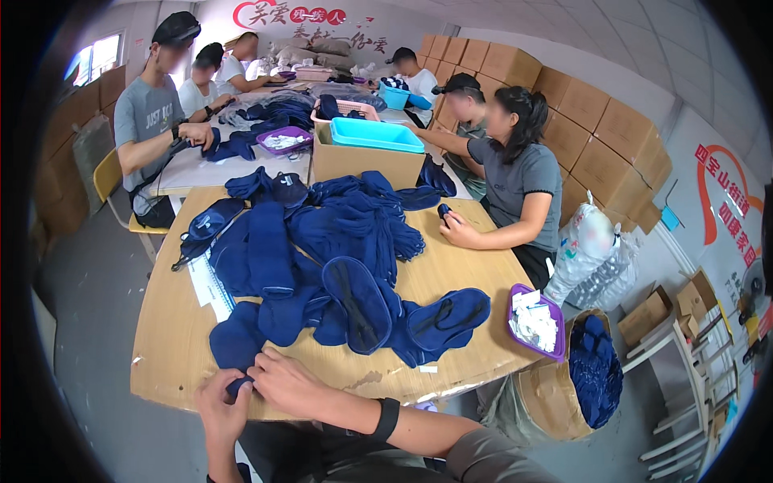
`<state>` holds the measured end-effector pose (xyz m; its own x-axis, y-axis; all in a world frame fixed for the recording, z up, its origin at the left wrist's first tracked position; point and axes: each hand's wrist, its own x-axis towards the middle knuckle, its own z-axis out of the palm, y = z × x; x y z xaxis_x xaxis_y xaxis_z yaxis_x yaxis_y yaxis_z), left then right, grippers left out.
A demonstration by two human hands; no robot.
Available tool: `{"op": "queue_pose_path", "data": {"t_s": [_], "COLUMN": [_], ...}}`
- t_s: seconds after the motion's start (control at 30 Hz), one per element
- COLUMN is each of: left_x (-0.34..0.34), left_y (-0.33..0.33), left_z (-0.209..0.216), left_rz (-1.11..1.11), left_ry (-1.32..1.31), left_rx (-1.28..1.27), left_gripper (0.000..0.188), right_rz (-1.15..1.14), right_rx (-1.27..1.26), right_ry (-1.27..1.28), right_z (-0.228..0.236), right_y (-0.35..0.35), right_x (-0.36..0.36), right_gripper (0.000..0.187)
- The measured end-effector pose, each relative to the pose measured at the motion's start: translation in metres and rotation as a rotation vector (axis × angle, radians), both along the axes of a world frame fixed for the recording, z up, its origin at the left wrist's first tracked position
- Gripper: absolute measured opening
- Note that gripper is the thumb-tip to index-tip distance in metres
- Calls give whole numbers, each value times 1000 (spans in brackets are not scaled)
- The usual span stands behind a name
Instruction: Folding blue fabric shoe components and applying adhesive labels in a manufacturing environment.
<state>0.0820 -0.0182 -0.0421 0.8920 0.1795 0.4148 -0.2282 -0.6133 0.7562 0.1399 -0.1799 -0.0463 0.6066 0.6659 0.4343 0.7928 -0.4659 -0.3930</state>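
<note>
At the near left edge of the wooden table, my left hand (219, 406) and my right hand (283, 382) are close together. Their fingers are closed on a small navy fabric piece (239, 387), mostly hidden by them. Just beyond lies a rounded navy cloth piece (236, 336); whether it joins the held one I cannot tell. A large heap of navy cloth articles (342, 217) spreads across the table. On its near side rest a long oval navy piece (357, 306) with a black strip and another oval navy piece (448, 320).
A purple basket of white tags (535, 324) sits at the table's right edge, above a carton (555, 390) of navy articles. Beyond the heap, a cardboard box (362, 161) carries a blue tray (377, 134). A co-worker's hand (460, 231) holds a dark piece at right.
</note>
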Motion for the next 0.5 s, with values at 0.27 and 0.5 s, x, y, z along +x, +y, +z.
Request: {"op": "queue_pose_path", "data": {"t_s": [0.27,0.5], "left_x": [-1,-1], "left_y": [-4,-7], "left_z": [3,2], "left_rz": [80,89], "left_ry": [-31,-73], "left_rx": [42,70], "left_gripper": [13,12], "right_rz": [-27,-80], "right_rx": [-15,46], "right_ry": [-47,-125], "right_z": [1,-4], "right_y": [-1,-1], "right_x": [-2,-6], "right_gripper": [23,18]}}
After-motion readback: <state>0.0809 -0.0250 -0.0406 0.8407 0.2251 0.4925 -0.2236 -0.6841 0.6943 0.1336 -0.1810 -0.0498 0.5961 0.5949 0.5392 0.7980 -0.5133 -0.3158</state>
